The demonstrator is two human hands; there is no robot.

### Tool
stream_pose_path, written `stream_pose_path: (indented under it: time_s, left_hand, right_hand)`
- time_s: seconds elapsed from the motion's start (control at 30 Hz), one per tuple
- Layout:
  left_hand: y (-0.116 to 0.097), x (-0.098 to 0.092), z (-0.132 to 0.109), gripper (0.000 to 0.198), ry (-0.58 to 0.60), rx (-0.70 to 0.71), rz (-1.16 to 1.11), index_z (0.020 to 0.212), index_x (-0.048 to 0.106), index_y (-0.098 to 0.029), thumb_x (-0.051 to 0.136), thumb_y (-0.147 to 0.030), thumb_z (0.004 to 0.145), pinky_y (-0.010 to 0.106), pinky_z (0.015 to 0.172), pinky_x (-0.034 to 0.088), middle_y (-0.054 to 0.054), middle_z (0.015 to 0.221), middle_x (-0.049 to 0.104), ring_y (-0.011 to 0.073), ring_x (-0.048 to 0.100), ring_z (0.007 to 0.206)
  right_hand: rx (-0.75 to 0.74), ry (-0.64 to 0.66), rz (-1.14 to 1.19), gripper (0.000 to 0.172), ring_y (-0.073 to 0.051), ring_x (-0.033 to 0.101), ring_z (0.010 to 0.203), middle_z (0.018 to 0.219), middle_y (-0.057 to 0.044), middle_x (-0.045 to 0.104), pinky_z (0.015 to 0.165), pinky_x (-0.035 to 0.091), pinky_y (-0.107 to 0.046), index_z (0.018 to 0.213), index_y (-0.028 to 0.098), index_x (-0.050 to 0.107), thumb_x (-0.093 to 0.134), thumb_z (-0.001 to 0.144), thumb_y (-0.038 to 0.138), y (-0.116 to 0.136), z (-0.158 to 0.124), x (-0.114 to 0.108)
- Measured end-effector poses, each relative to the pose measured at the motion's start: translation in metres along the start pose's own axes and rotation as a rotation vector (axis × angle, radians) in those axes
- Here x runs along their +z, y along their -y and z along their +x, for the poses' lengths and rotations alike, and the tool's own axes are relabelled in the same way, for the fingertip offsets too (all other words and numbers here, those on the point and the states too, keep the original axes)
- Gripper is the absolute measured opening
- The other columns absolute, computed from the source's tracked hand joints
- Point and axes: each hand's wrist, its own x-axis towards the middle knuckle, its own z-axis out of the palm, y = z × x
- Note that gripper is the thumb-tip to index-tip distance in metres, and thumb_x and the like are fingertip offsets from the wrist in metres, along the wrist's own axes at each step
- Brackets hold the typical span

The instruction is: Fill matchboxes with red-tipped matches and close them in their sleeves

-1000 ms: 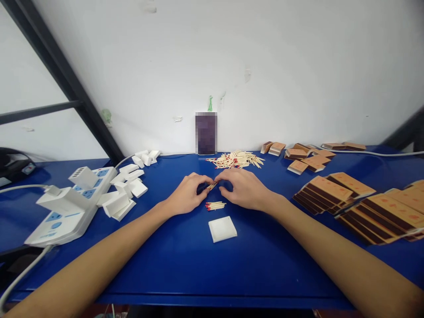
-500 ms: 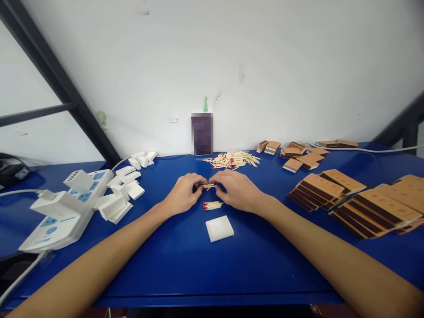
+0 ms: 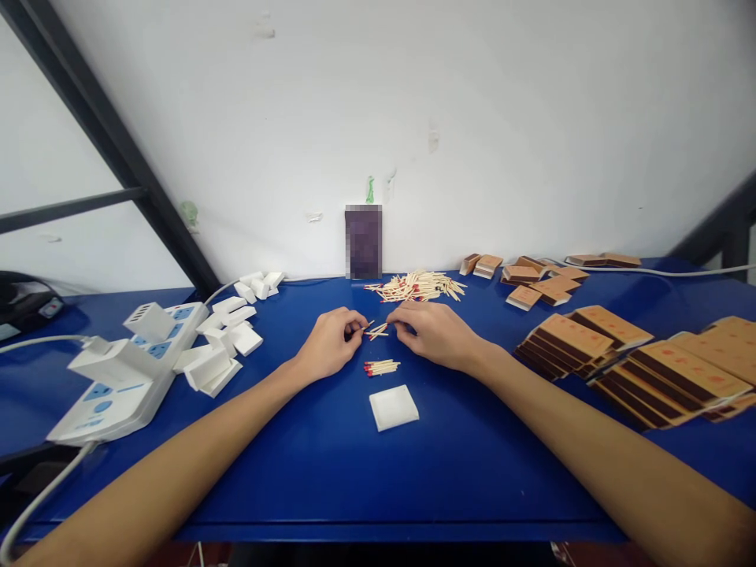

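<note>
My left hand [image 3: 334, 342] is closed, its thumb and forefinger pinched on the ends of loose matches. Facing it, my right hand [image 3: 434, 335] has curled fingers, the fingertips at the end of a match slanting up to the right. A few loose matches [image 3: 378, 331] lie crossed in the gap between both hands. Nearer to me is a small bundle of red-headed matches [image 3: 383, 367], heads pointing left. Below that sits a small white rectangular box piece [image 3: 394, 407]. Beyond my hands spreads a large pile of matches [image 3: 422, 286].
Brown matchbox sleeves [image 3: 567, 339] are stacked at the right, with more small sleeves [image 3: 523, 297] behind. White inner trays [image 3: 218, 342] lie at the left beside a power strip [image 3: 127, 394] with cables. A dark pixelated box [image 3: 364, 242] stands against the wall.
My hands have moved slightly apart, the right one shifting rightward. The matches between them now show more and lie crossed. The view has shifted a little.
</note>
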Motion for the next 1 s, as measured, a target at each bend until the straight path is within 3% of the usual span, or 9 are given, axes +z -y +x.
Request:
stream_pose_path:
  time_s: [0.17, 0.27, 0.37, 0.47, 0.6, 0.87, 1.0]
  left_hand:
    - [-0.001, -0.001, -0.001, 0.02, 0.009, 0.018, 0.01, 0.093, 0.067, -0.018, 0.053, -0.009, 0.083, 0.029, 0.071, 0.046, 0.002, 0.082, 0.064, 0.0152, 0.058, 0.075]
    - [-0.002, -0.002, -0.002, 0.023, 0.023, 0.035, 0.018, 0.096, 0.066, -0.019, 0.053, -0.008, 0.081, 0.031, 0.075, 0.046, 0.002, 0.084, 0.065, 0.0166, 0.058, 0.079]
    - [-0.003, -0.003, -0.003, 0.026, 0.04, 0.035, 0.029, 0.098, 0.066, -0.019, 0.053, -0.009, 0.079, 0.034, 0.079, 0.046, 0.002, 0.086, 0.065, 0.0175, 0.057, 0.081]
    - [-0.006, -0.004, -0.004, 0.028, 0.056, 0.019, 0.039, 0.1, 0.065, -0.019, 0.053, -0.008, 0.078, 0.036, 0.086, 0.046, 0.004, 0.094, 0.065, 0.019, 0.057, 0.087]
    - [-0.008, -0.004, -0.005, 0.027, 0.071, 0.016, 0.044, 0.101, 0.065, -0.019, 0.052, -0.009, 0.08, 0.038, 0.09, 0.045, 0.005, 0.1, 0.065, 0.0201, 0.057, 0.094]
    - [-0.007, -0.003, -0.007, 0.017, 0.086, 0.01, 0.066, 0.098, 0.067, -0.02, 0.053, -0.018, 0.089, 0.038, 0.09, 0.043, 0.005, 0.102, 0.062, 0.0205, 0.056, 0.096]
    - [-0.008, -0.003, -0.007, 0.012, 0.081, 0.011, 0.055, 0.091, 0.067, -0.02, 0.055, -0.021, 0.09, 0.037, 0.089, 0.043, 0.004, 0.102, 0.061, 0.0202, 0.056, 0.096]
  right_hand:
    - [0.1, -0.179, 0.318, 0.017, -0.012, 0.06, 0.064, 0.073, 0.0, 0.068, 0.064, 0.044, -0.025, 0.089, 0.018, 0.069, 0.055, 0.083, 0.012, 0.026, -0.006, 0.01]
    - [0.199, -0.201, 0.387, 0.012, -0.01, 0.052, 0.05, 0.056, 0.006, 0.057, 0.06, 0.041, -0.025, 0.084, 0.019, 0.068, 0.057, 0.082, 0.014, 0.037, -0.008, 0.014]
    - [0.268, -0.201, 0.43, 0.01, -0.009, 0.045, 0.044, 0.05, 0.008, 0.05, 0.053, 0.038, -0.024, 0.083, 0.019, 0.066, 0.056, 0.082, 0.016, 0.036, -0.007, 0.016]
    - [0.236, -0.176, 0.368, 0.011, -0.01, 0.047, 0.048, 0.055, 0.006, 0.052, 0.055, 0.039, -0.024, 0.084, 0.02, 0.064, 0.055, 0.081, 0.014, 0.029, -0.006, 0.017]
    - [0.179, -0.156, 0.278, 0.012, -0.013, 0.054, 0.062, 0.075, -0.001, 0.061, 0.063, 0.042, -0.027, 0.083, 0.019, 0.061, 0.053, 0.08, 0.011, 0.023, -0.004, 0.02]
    - [0.199, -0.049, 0.218, 0.028, -0.02, 0.061, 0.085, 0.104, -0.007, 0.063, 0.074, 0.045, -0.031, 0.106, 0.019, 0.051, 0.046, 0.081, 0.007, 0.022, -0.004, 0.023]
    - [0.208, 0.022, 0.191, 0.032, -0.022, 0.061, 0.091, 0.105, -0.008, 0.063, 0.078, 0.045, -0.033, 0.111, 0.019, 0.052, 0.041, 0.084, 0.005, 0.024, -0.003, 0.022]
